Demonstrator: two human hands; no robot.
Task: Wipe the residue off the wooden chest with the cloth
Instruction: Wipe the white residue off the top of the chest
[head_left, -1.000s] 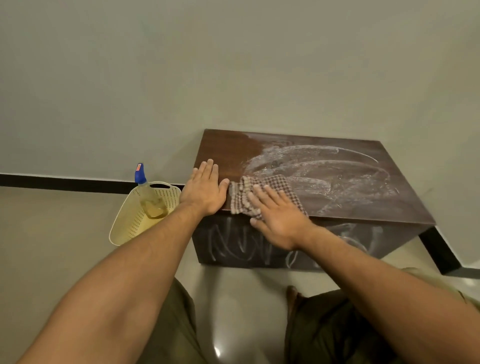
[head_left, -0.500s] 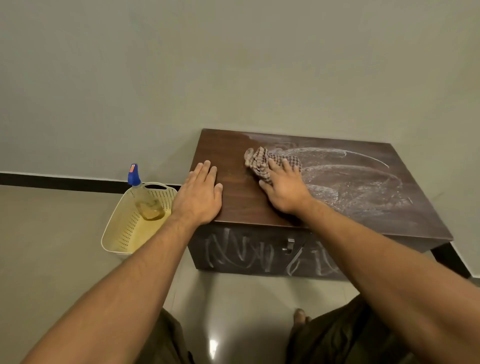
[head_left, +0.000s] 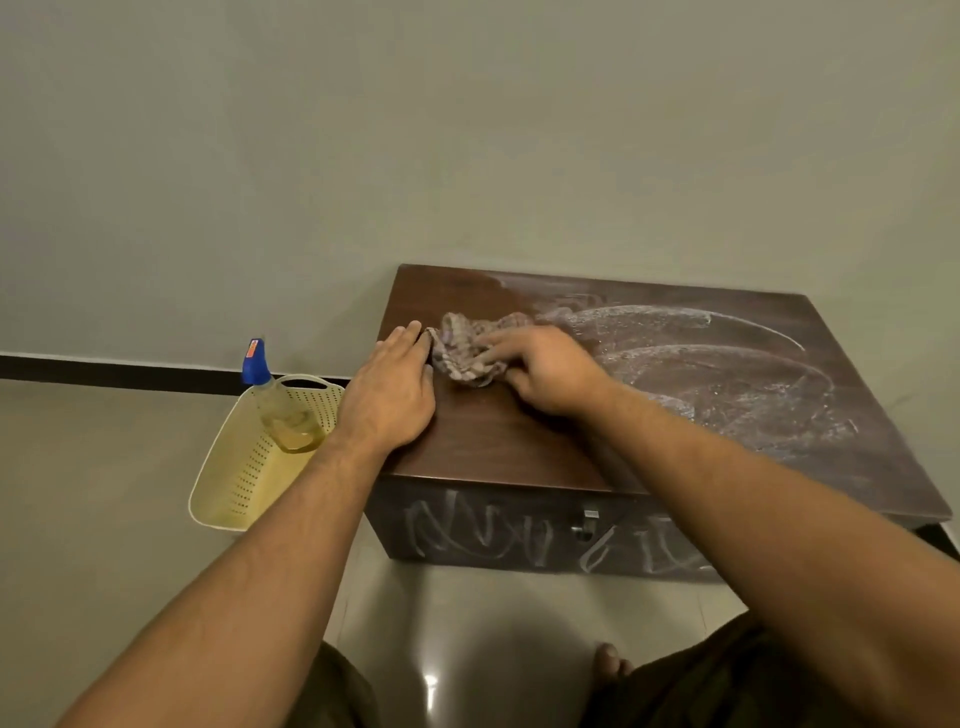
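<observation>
A dark wooden chest (head_left: 519, 447) stands against the wall. White powdery residue (head_left: 727, 374) in curved streaks covers the middle and right of its lid, and chalk-like scribbles (head_left: 488, 530) mark its front. The left part of the lid looks clean. A bunched checked cloth (head_left: 467, 348) lies on the left half of the lid. My right hand (head_left: 545, 369) presses on the cloth, fingers spread over it. My left hand (head_left: 389, 389) lies flat on the lid's left edge, its fingertips touching the cloth.
A cream perforated basket (head_left: 244, 467) sits on the floor left of the chest. It holds a spray bottle (head_left: 280, 410) with a blue nozzle and yellowish liquid. My bare toes (head_left: 613, 660) show on the glossy tiled floor in front of the chest.
My right hand pushed the cloth from the lid's front edge to the back, then leftward until it met my left hand. The cloth has bunched up. My left hand shifted slightly forward.
</observation>
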